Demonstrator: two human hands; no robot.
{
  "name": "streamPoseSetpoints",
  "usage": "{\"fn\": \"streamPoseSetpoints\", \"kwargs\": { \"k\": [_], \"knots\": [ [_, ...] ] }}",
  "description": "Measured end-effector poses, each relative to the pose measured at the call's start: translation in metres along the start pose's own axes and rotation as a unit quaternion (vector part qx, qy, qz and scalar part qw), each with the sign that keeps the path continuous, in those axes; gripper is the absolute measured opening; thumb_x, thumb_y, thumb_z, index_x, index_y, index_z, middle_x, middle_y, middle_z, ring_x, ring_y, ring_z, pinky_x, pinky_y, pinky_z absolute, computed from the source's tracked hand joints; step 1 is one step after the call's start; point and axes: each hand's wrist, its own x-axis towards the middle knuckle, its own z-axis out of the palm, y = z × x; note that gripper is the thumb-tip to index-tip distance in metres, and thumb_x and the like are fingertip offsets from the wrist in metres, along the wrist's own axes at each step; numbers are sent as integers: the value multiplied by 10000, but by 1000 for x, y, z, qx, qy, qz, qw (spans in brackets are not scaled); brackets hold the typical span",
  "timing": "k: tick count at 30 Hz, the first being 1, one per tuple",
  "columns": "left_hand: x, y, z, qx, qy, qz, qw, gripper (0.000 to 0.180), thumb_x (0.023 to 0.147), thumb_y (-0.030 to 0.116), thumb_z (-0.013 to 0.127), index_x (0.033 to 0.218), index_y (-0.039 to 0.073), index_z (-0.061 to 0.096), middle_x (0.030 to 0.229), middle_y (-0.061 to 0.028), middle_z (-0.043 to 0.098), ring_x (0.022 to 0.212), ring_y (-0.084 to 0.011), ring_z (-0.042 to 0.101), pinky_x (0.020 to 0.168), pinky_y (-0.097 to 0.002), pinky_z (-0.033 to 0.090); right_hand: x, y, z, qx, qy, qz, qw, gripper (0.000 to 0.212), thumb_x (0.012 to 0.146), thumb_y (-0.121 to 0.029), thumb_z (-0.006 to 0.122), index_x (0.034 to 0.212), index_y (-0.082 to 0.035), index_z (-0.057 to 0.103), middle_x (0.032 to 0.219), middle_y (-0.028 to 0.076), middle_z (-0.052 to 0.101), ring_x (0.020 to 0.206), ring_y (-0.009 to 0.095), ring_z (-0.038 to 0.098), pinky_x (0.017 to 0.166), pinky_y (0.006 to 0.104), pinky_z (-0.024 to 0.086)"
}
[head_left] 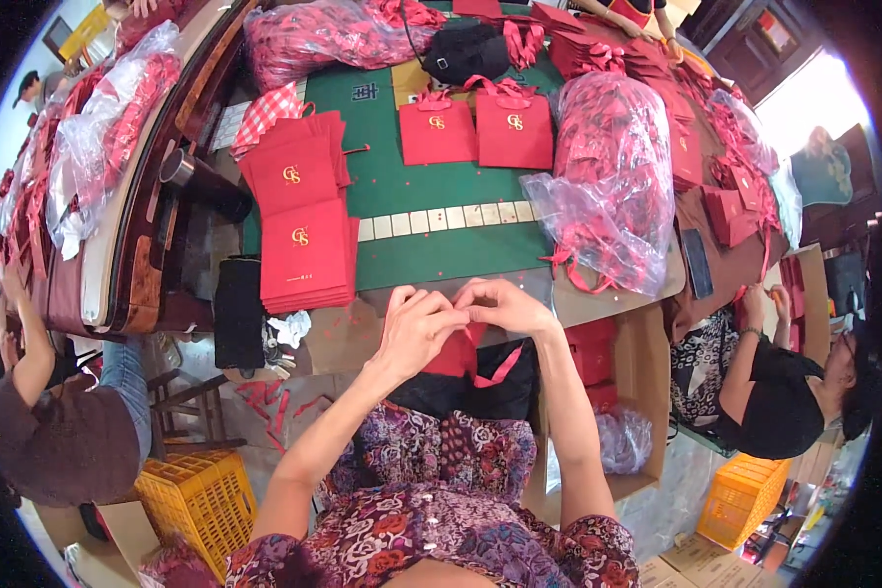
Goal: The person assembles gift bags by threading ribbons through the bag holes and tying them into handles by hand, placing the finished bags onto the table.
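black handbag (461, 54) lay at far side of green tabletop (431, 257); row of mahjong tiles (444, 218) crossed it. dark tumbler (209, 188) sat to left, smartphone (696, 263) to right. yellow plastic crate (194, 500) stood beside wooden stool (204, 391).

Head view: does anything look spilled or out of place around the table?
Yes. Loose red ribbon strips lie scattered on the floor, like dropped scraps. Something white and crumpled sits just below the stacked red bags, looking discarded.
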Motion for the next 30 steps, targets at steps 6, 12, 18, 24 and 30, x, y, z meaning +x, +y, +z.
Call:
{"fn": "streamPoseSetpoints", "kwargs": {
  "k": [6,12,18,24,30],
  "knots": [
    [9,3,-7,-90,-105,-45,989,79,814,177,754,886,153,735,821,1,661,839,-164,626,864,-373,344,16,30,7,175,188,62,964,149,993,-178,605,1032,-40,645,1002,-4,628,954,107,601,867,277,503],
    [17,-6,-9,-95,-27,-169,981,100,820,192,751,901,145,718,780,-16,646,739,-190,627,815,-361,370,14,32,12,131,393,10,910,168,980,-220,635,1011,-57,663,854,-45,625,742,46,534,680,227,455],
    [16,-32,2,-94,26,-180,979,153,789,164,784,913,100,723,785,-49,673,726,-195,666,706,-345,494,-54,37,25,-77,345,4,936,331,972,-236,635,1212,-8,624,1070,126,640,952,202,649,828,321,516],
    [23,-34,9,-88,11,-212,973,174,800,109,776,948,41,714,830,-85,696,755,-179,680,694,-315,541,-99,21,57,-303,282,52,909,259,862,-271,742,894,-37,635,957,126,640,885,290,629,772,402,499],
    [19,-49,25,-79,54,-208,973,175,803,120,773,944,40,707,835,-108,704,732,-203,684,682,-319,548,-114,-1,61,-88,327,64,939,235,862,-182,781,839,-42,592,646,-17,541,579,88,530,546,287,443]
  ]
}}
